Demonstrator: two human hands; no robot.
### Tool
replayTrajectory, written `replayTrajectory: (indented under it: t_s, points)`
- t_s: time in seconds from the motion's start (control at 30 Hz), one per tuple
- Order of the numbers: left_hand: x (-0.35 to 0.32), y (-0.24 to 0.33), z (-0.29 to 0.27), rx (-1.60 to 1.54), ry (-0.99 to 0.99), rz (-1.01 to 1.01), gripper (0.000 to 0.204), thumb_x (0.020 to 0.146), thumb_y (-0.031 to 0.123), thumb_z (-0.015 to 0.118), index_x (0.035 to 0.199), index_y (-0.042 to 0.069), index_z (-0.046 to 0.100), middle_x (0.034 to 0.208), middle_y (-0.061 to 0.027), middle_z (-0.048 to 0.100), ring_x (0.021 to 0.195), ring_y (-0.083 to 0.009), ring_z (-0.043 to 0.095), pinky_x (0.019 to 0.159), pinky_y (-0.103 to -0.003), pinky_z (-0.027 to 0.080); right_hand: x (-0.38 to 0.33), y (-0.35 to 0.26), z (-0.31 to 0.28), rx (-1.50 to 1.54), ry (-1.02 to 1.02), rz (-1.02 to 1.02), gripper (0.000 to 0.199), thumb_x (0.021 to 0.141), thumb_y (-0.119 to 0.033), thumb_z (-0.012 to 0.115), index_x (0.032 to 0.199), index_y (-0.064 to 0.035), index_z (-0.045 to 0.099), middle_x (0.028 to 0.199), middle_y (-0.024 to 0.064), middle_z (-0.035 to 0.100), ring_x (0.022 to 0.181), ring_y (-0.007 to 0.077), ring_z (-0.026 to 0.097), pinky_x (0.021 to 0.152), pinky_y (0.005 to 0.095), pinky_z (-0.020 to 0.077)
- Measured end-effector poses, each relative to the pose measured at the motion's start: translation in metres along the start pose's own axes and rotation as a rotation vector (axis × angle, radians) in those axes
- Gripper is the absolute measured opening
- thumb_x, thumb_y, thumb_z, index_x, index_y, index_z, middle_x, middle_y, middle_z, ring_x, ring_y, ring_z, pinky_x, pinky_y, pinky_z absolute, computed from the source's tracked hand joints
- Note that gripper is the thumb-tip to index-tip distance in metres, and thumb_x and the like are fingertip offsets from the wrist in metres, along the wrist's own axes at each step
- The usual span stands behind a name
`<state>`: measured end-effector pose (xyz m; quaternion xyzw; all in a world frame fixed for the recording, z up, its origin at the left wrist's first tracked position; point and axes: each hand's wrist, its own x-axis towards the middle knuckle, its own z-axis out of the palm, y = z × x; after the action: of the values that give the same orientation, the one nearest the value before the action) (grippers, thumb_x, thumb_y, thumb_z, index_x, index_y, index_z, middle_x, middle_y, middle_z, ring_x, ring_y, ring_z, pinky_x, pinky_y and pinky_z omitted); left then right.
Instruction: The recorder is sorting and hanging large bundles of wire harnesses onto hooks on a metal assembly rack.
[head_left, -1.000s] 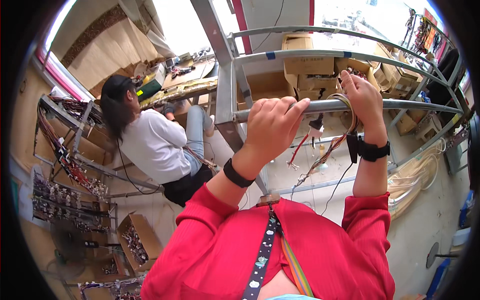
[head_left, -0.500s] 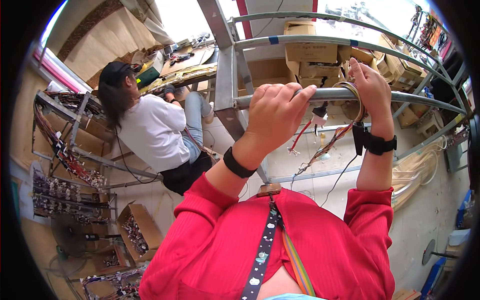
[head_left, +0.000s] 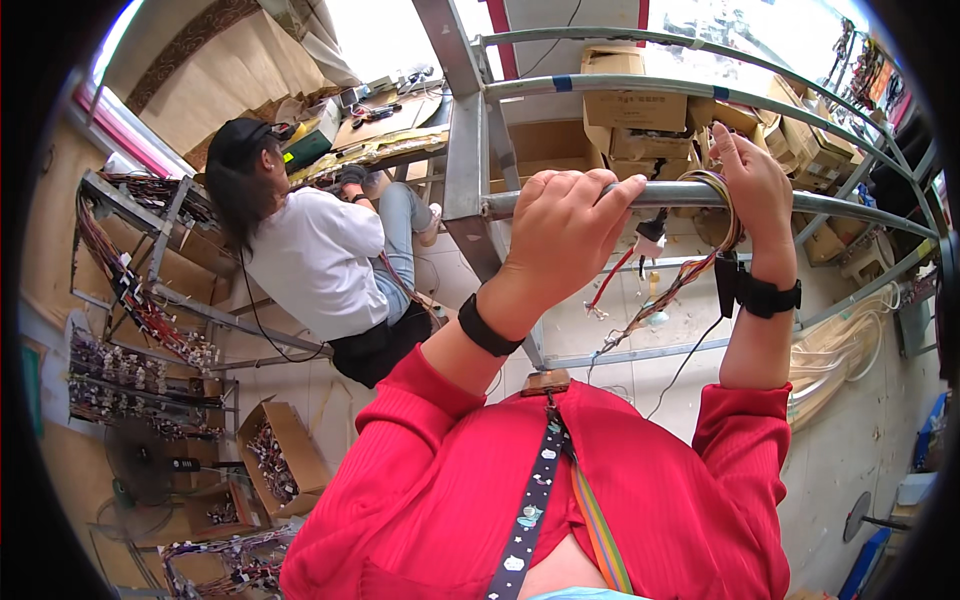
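My left hand (head_left: 570, 225) is closed over a round metal bar (head_left: 664, 196) of a grey frame, fingers bent across its top. A bundle of thin multicoloured wires (head_left: 733, 222) loops over the same bar, and its lower part hangs down in a loose strand. Beside that loop, my right hand (head_left: 757, 190) is closed with the thumb side up, against the wires; its other fingertips are partly hidden. Between the hands, a black and white connector (head_left: 650, 238) with red leads (head_left: 610, 283) dangles below the bar.
A person in a white shirt (head_left: 315, 262) sits at a cluttered workbench (head_left: 385, 150) to the left. Racks of wire harnesses (head_left: 130, 290) and an open carton (head_left: 300, 455) stand at far left. Cardboard boxes (head_left: 635, 105) are beyond the bar; pale tubing (head_left: 840, 355) lies at right.
The view has shifted slightly, so the scene sits a little further right and lower. My left hand stays on the bar; my right hand stays by the wire loop, with slight finger movement.
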<state>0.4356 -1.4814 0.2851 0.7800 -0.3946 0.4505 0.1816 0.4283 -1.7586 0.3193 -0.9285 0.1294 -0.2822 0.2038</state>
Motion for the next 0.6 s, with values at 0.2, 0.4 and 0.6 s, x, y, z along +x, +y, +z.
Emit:
replayTrajectory:
  t_s: [0.2,0.4,0.6]
  points:
    - [0.0012,0.0005,-0.0006,-0.018,-0.011,-0.008,0.032,0.093,0.025,0.076,0.124,0.024,0.072,0.104,0.0054,0.071,0.092,-0.0169,0.069,0.088,-0.036,0.046,0.0003,-0.0002,-0.0003,0.011,0.009,-0.005,0.072,0.104,-0.073,0.04,0.098,-0.0128,0.078,0.075,0.0071,0.07,0.08,0.0266,0.07,0.075,0.0387,0.0497]
    - [0.0017,0.0013,-0.0014,-0.019,-0.012,-0.007,0.032,0.093,0.025,0.076,0.124,0.024,0.072,0.103,0.005,0.071,0.092,-0.0175,0.069,0.089,-0.036,0.045,-0.0012,-0.0087,-0.0089,-0.005,-0.063,0.056,0.067,0.106,-0.067,0.039,0.1,-0.0132,0.078,0.091,0.0079,0.077,0.096,0.0323,0.072,0.085,0.0432,0.052]
    - [0.0009,0.0012,-0.0028,-0.021,-0.012,-0.009,0.032,0.092,0.024,0.076,0.124,0.024,0.073,0.105,0.0053,0.071,0.092,-0.0177,0.069,0.089,-0.036,0.045,-0.0006,-0.0068,-0.0072,0.009,-0.071,0.064,0.067,0.106,-0.068,0.039,0.1,-0.0134,0.078,0.09,0.0078,0.076,0.095,0.0323,0.072,0.085,0.0432,0.0521]
